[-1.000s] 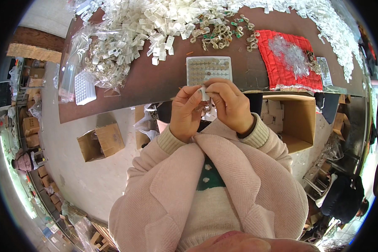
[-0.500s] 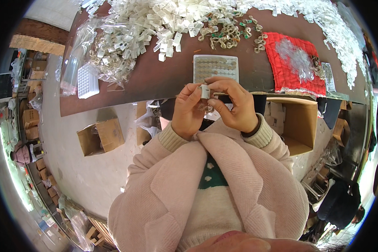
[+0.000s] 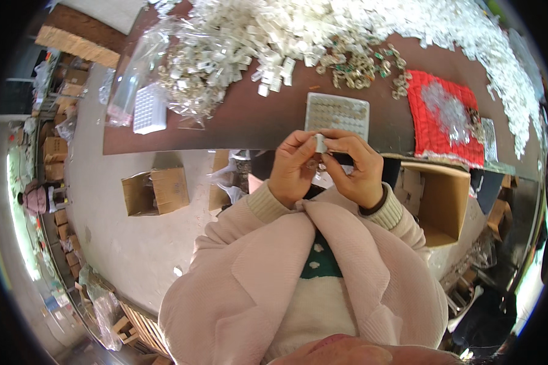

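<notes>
Just off the near edge of the brown table, my two hands meet around a small white plastic piece. My left hand pinches it from one side, thumb and fingers closed. From the other side, the fingertips of my right hand grip it too. Below the piece hangs a small shiny, coiled bit, partly hidden by my thumbs; its kind is unclear. Directly beyond my hands lies a white tray with rows of small round pieces in it.
White plastic pieces heap across the far side, with brownish coiled pieces before them. A red quilted cloth lies right, bearing clear plastic bits. A white grid tray sits left. Cardboard boxes stand below table level.
The whole view has shifted, so table and hands appear farther right and lower. Both hands keep hold of the white piece, which looks slightly turned.
</notes>
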`<state>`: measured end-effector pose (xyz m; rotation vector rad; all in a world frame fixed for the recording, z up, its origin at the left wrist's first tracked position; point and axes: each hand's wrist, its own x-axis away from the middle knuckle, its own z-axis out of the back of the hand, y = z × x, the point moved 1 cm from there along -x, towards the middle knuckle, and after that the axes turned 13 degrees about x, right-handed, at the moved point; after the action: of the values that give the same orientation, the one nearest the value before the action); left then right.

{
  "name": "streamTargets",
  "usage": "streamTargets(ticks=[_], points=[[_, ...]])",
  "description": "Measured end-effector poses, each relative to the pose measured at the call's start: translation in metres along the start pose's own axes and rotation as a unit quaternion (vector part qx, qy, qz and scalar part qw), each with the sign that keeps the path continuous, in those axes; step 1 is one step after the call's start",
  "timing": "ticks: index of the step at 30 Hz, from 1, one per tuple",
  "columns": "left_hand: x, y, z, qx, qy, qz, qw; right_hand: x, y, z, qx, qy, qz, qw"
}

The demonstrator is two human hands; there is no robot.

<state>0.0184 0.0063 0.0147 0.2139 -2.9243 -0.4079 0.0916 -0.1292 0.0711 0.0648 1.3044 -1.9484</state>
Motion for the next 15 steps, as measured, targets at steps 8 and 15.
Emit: streamTargets(ticks=[8, 15], points=[[-0.014, 0.106, -0.037, -0.333, 0.014, -0.397, 0.855, 0.001, 0.012, 0.010, 0.033, 0.027, 0.002, 0.999], [-0.035, 0.174, -0.071, -0.772, -0.011, -0.528, 0.353, 0.006, 0.021, 0.010, 0.065, 0.030, -0.020, 0.997]])
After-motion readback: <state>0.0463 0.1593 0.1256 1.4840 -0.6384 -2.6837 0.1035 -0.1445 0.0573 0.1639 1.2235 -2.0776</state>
